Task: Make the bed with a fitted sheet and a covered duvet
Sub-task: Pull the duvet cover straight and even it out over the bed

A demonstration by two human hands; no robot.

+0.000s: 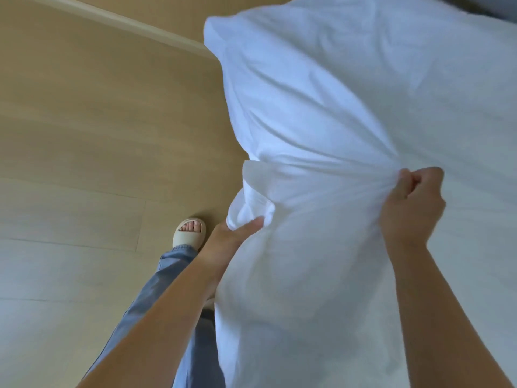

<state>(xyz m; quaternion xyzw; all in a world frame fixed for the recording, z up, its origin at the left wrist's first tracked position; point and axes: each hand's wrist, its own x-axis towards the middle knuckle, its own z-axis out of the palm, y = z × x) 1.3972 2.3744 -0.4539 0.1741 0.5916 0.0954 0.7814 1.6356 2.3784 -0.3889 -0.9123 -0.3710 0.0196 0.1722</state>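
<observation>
The white duvet (pixel 321 107) fills the right of the frame: soft, puffy, creased cotton, its long axis running from the hands up toward the upper right. The right hand (pixel 414 203) is fisted round a gathered pinch of fabric. The left hand (pixel 237 228), lower left, grips a folded edge, thumb on top. The pale wood floor (pixel 98 135) lies left.

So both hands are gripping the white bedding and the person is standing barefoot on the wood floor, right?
Not quite. The head view shows the left hand and the right hand both gripping the white bedding above the wood floor. But the visible foot is not bare: it wears a cream slipper with an open toe.
</observation>
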